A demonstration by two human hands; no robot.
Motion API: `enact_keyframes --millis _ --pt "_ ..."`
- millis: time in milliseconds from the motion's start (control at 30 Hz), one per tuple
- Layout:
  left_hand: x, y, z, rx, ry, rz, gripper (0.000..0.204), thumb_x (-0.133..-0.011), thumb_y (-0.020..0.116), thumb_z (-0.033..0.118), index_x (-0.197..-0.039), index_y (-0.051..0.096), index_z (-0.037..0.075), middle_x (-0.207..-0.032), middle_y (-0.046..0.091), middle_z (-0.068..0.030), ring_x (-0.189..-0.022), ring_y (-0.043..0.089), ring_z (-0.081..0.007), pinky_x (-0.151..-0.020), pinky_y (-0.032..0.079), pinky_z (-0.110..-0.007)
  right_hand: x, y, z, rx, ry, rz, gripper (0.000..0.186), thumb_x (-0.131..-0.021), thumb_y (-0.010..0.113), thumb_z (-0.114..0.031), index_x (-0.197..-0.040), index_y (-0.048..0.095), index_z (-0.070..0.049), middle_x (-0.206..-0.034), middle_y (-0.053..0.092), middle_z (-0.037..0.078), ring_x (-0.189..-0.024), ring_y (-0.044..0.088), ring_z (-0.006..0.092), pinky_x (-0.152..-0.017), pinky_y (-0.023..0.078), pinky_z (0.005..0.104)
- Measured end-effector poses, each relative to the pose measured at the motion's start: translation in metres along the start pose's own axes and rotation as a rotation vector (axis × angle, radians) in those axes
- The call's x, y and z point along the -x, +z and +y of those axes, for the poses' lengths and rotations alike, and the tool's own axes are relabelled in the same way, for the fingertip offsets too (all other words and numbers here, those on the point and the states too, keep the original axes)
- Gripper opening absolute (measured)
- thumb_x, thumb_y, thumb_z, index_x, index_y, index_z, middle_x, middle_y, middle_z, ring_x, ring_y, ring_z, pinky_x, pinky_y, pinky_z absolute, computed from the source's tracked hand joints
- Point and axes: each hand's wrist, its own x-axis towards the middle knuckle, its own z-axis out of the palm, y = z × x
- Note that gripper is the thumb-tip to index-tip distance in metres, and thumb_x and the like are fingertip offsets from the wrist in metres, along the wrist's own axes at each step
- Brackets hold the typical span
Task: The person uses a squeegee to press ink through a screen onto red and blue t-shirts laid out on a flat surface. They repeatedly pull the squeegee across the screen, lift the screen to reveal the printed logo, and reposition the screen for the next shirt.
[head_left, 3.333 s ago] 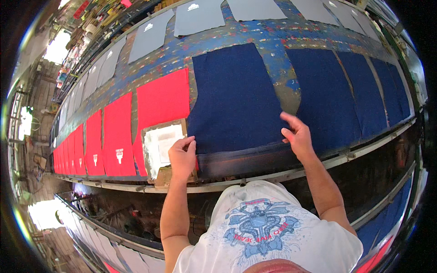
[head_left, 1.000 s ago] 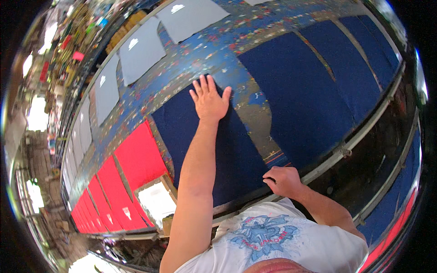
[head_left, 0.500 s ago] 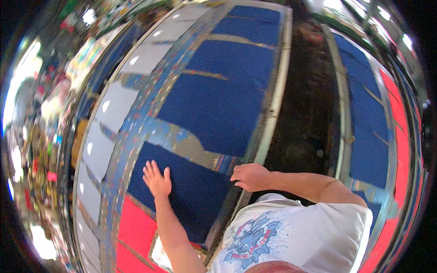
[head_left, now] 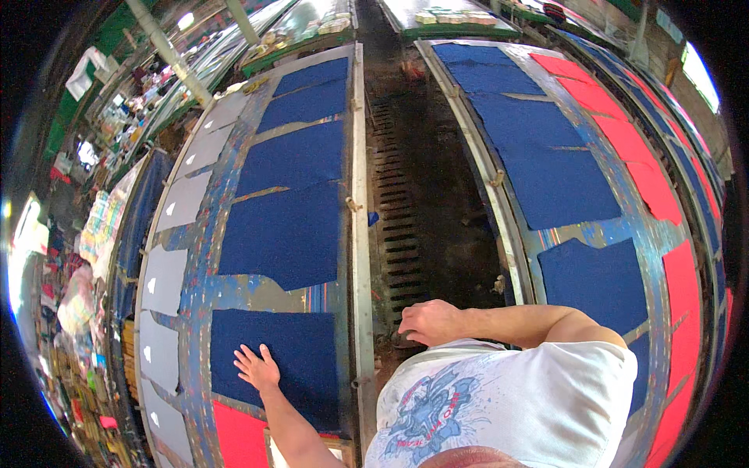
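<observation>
My left hand [head_left: 256, 366] lies open, its fingers spread on the left part of a dark navy fabric panel [head_left: 292, 390] laid flat on the left table. Over the aisle, in front of my white shirt, my right hand [head_left: 431, 322] is loosely curled, with nothing visible in it and apart from the panel. Beyond the near panel, a larger navy piece [head_left: 281, 234] with a curved cut edge lies on the same table. A red fabric piece [head_left: 238, 433] sits beside my left forearm, next to the near panel's lower edge.
Grey pieces [head_left: 162, 281] with white marks line the left table's far side. A dark aisle with a slotted floor strip [head_left: 398, 249] separates it from the right table, which bears navy panels [head_left: 593, 277] and red pieces [head_left: 683, 304]. Small pegs [head_left: 353, 204] stick out along the rail.
The view has swung and straightened, showing more of the aisle and right table. My right hand has shifted from beside the table's edge to over the aisle. My left hand stays on the panel.
</observation>
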Motion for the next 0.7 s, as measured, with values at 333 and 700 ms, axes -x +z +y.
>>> enact_keyframes --millis 333,700 --pt "0.08 0.025 0.089 0.064 0.441 0.12 0.084 -0.114 0.057 0.059 -0.178 0.039 0.007 -0.187 0.028 -0.0235 -0.172 0.024 -0.0519 -0.137 0.019 -0.07 0.011 0.009 -0.01 -0.036 -0.061 0.007 0.026 -0.099 0.08 -0.022 -0.12 0.08 -0.008 -0.115 0.076 0.014 -0.114 0.075 0.0376 -0.096 0.063 0.0511" --pt "0.091 0.03 0.095 0.094 0.441 0.105 0.081 -0.115 0.052 0.061 -0.179 0.038 0.012 -0.189 0.025 -0.0193 -0.173 0.02 -0.0498 -0.138 0.016 -0.07 -0.021 0.008 -0.02 -0.06 -0.27 -0.116 0.023 -0.099 0.078 -0.023 -0.118 0.078 -0.009 -0.116 0.076 0.014 -0.113 0.075 0.039 -0.094 0.064 0.0525"
